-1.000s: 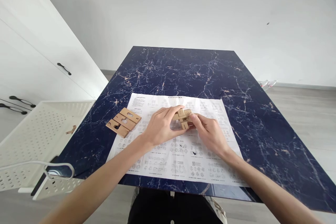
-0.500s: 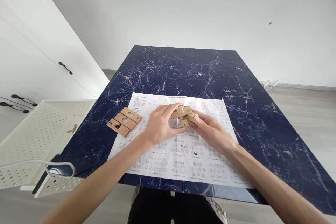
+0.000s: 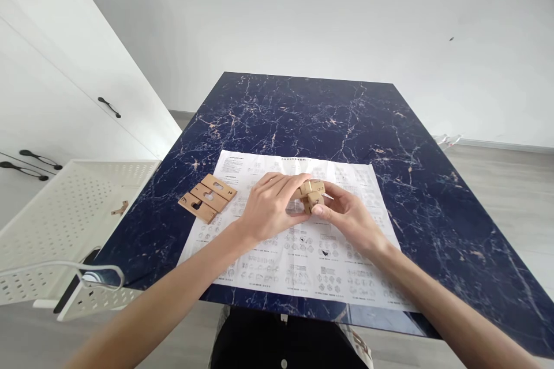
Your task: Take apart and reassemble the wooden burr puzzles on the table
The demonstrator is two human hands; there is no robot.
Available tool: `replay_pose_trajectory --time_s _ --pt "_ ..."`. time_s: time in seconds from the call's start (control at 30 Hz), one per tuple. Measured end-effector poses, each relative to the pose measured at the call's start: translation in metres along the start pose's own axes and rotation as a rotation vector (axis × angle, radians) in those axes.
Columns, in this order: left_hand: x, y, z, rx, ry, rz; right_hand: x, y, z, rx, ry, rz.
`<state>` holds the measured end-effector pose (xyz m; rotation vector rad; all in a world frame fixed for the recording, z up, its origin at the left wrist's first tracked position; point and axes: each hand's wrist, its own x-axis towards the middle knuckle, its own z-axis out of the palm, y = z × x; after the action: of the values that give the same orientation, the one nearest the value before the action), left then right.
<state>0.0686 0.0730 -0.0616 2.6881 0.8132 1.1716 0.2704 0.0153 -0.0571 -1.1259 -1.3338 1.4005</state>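
Between my two hands, a wooden interlocking puzzle [image 3: 312, 195] of several number-marked blocks is held just over the printed sheet. My left hand [image 3: 272, 200] curls round its left side, thumb below and fingers above. On the right side, my right hand [image 3: 348, 211] grips it with the thumb on the near block and the fingers behind. Parts of the blocks are hidden by my fingers. Left of my left hand lie three flat wooden pieces with cut-out holes [image 3: 208, 198], side by side, partly on the sheet's edge.
A large instruction sheet [image 3: 264, 265] with small diagrams lies on the dark blue marbled table [image 3: 294, 109]. At the left stands a white perforated basket [image 3: 56, 225] with a small wooden piece [image 3: 120, 208] in it. White cabinets [image 3: 64, 69] rise beyond it.
The blocks in my hands have come closer together; the right-hand block now sits tight against the others. My right thumb has shifted down and left. The flat pieces lie as before.
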Motion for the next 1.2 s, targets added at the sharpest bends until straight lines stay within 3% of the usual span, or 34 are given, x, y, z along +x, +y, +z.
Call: replay_pose_trajectory --time_s 0.17,0.27,0.43,0.57,0.73,1.0,1.07,1.2 --pt "-0.003 0.002 0.004 -0.030 -0.023 -0.017 -0.002 -0.001 0.005 0.035 -0.004 0.025" --pt "-0.004 0.002 0.006 -0.078 -0.011 -0.082 -0.003 0.001 0.002 -0.020 -0.010 -0.039" --pt "-0.002 0.002 0.002 -0.254 -0.039 -0.248 -0.003 0.007 -0.009 -0.291 0.147 -0.184" --pt "0.000 0.003 -0.001 -0.358 -0.124 -0.296 -0.001 0.008 -0.017 -0.558 0.209 -0.296" --pt "0.003 0.001 -0.006 -0.511 -0.265 -0.295 -0.002 0.007 -0.024 -0.715 0.130 -0.470" --pt "0.009 0.001 -0.012 -0.684 -0.312 -0.262 -0.003 0.002 -0.026 -0.810 0.074 -0.550" --pt "0.007 0.000 -0.010 -0.656 -0.319 -0.258 -0.003 0.000 -0.024 -0.793 0.057 -0.513" --pt "0.000 -0.006 -0.004 -0.541 -0.287 -0.208 -0.005 0.000 -0.017 -0.597 0.043 -0.290"
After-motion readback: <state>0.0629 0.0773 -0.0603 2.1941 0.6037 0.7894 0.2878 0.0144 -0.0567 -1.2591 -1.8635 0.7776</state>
